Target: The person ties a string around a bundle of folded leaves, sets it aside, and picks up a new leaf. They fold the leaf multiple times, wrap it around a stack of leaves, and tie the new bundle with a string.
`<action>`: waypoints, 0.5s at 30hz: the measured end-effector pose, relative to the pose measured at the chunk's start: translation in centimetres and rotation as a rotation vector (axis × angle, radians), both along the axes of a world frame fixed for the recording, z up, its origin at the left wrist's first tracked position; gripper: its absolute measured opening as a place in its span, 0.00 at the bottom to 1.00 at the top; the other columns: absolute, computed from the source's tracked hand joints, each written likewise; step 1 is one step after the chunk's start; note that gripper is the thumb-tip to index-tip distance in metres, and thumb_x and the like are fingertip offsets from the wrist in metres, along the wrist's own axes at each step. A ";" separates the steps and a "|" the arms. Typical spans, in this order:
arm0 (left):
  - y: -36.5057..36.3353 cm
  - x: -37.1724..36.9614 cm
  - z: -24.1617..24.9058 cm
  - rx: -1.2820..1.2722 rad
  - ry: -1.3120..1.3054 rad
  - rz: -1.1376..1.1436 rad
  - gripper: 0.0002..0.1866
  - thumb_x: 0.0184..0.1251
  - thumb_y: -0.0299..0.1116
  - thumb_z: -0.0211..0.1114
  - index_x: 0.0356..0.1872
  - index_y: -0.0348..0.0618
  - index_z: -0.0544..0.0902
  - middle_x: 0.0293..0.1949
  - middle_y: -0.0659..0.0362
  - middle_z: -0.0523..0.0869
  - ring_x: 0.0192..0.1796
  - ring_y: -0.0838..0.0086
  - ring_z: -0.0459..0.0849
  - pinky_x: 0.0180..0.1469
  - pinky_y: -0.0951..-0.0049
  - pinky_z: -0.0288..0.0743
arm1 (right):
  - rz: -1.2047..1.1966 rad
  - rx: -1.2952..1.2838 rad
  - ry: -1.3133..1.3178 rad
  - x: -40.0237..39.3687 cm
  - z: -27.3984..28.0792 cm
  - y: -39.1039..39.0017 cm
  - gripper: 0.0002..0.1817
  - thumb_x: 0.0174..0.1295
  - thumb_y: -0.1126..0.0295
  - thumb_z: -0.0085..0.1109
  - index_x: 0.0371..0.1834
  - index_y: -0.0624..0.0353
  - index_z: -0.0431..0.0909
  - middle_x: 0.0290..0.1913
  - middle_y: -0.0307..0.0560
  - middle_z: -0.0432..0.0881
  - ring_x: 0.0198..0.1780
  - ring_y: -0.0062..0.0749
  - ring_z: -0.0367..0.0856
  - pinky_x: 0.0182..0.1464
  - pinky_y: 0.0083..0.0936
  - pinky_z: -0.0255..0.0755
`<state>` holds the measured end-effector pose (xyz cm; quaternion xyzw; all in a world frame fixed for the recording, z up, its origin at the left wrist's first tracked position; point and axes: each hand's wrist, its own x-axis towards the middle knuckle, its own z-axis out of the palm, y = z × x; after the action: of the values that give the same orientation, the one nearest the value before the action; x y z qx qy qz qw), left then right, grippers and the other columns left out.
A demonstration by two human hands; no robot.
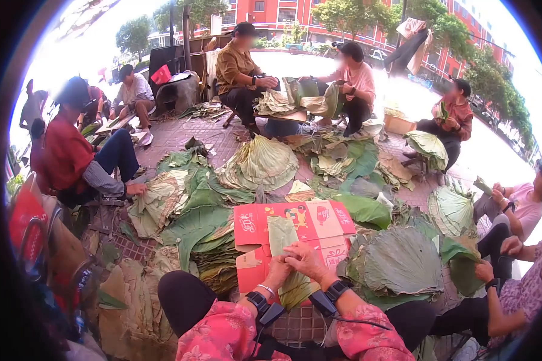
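My left hand and my right hand meet over a folded, pale green leaf, fingers closed on it. The long strip of leaf runs from beyond my hands back toward my lap. Under it lies a flattened red and white cardboard box with printed pictures. Dark devices are strapped to both my wrists. Left of the cardboard are green leaves; a stack of large grey-green leaves lies to its right.
A fanned pile of dried leaves lies ahead on the paving. Several people sit around, some handling leaves. At the right, a person's hands hold a green leaf near my knee. Brown leaves lie at the lower left.
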<state>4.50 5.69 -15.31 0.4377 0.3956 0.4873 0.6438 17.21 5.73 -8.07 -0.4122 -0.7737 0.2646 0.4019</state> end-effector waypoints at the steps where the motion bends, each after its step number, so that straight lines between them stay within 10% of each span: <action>1: -0.1 -0.2 0.3 -0.010 0.011 -0.031 0.07 0.61 0.29 0.63 0.38 0.38 0.82 0.30 0.66 0.82 0.31 0.86 0.76 0.34 0.84 0.70 | -0.036 -0.116 0.022 0.2 0.7 -0.3 0.13 0.52 0.74 0.58 0.43 0.59 0.80 0.36 0.50 0.79 0.36 0.41 0.78 0.39 0.31 0.73; 15: 0.4 -0.9 1.4 -0.070 0.063 -0.137 0.09 0.62 0.37 0.62 0.31 0.41 0.81 0.23 0.65 0.82 0.19 0.86 0.75 0.18 0.86 0.62 | -0.241 -0.103 -0.659 1.6 1.9 -3.7 0.09 0.54 0.61 0.54 0.30 0.54 0.79 0.27 0.50 0.80 0.32 0.47 0.81 0.34 0.41 0.72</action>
<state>3.62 6.04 -13.92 0.4560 0.4015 0.4142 0.6778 18.79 1.99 -6.14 -0.5834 -0.7933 0.1069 0.1379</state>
